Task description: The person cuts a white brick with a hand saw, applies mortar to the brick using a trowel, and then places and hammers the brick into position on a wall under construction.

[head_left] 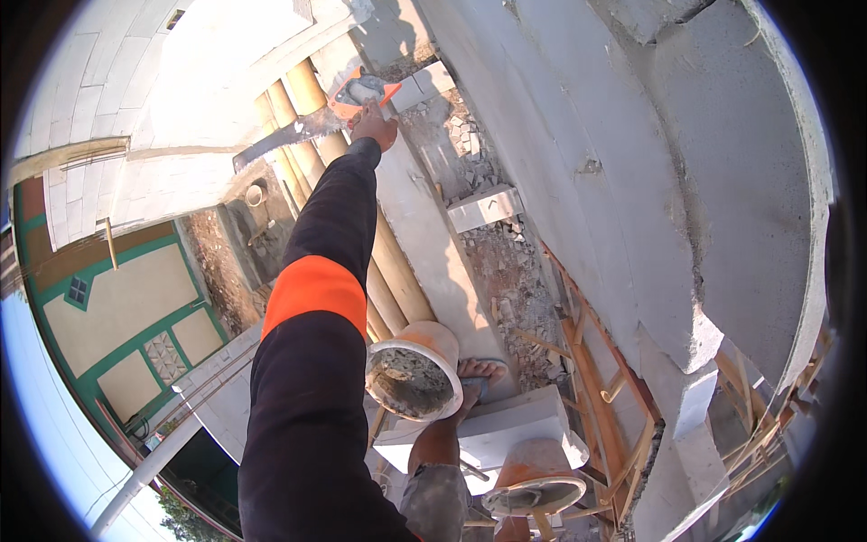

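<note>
My left hand [375, 126], at the end of a dark sleeve with an orange band, reaches to the upper middle, its fingers closed on the orange handle of a saw [291, 135]. The toothed blade extends leftward over yellowish bamboo poles [390, 266] that lie beside a long pale ledge [433, 253]. A mortar-smeared bucket [433, 343] with grey mix inside sits beside my sandaled foot [479, 370]. My right hand is out of view.
A grey wall [596, 163] rises at right, above rubble [510, 280] and wooden boards [591, 397]. A second bucket [528, 465] sits by white blocks [497, 415]. Lower left are a green-framed cream door [90, 316] and rusty rods; white blockwork [108, 63] fills the upper left.
</note>
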`<state>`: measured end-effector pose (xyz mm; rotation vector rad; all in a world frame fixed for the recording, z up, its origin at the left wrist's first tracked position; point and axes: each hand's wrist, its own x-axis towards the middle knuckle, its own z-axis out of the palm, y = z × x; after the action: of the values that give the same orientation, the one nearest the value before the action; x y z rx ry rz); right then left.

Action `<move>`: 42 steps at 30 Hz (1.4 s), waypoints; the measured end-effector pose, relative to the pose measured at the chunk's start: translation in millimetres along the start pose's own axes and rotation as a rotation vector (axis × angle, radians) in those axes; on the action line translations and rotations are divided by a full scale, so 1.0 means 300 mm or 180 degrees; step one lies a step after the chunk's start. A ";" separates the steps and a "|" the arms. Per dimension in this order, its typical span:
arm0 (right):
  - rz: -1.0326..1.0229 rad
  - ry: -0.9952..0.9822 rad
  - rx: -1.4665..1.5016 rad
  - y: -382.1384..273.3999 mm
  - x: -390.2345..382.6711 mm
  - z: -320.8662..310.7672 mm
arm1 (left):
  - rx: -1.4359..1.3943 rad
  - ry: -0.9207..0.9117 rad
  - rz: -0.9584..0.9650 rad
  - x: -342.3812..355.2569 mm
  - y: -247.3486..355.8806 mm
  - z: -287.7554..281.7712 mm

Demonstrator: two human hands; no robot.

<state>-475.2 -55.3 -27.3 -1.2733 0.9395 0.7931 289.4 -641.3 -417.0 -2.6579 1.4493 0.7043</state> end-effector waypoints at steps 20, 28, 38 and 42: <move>0.0219 0.0705 0.0904 -0.323 0.050 -0.410 | 0.1058 0.0928 0.1008 -0.443 -0.008 0.161; -0.0220 0.1332 0.0713 -0.316 0.008 -0.308 | 0.1165 0.1373 0.1726 -0.772 0.083 -0.363; -0.0837 0.1804 0.0302 -0.308 0.010 -0.115 | -0.0142 0.1711 0.0843 -1.577 0.482 -0.904; -0.0870 0.1584 0.0062 -0.329 0.044 -0.140 | -0.0441 0.1928 0.1109 -1.866 0.634 -0.988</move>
<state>-386.8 -110.7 0.4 -1.5771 1.1272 0.2518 -12.4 -377.8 109.2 -2.9019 2.1024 -0.0244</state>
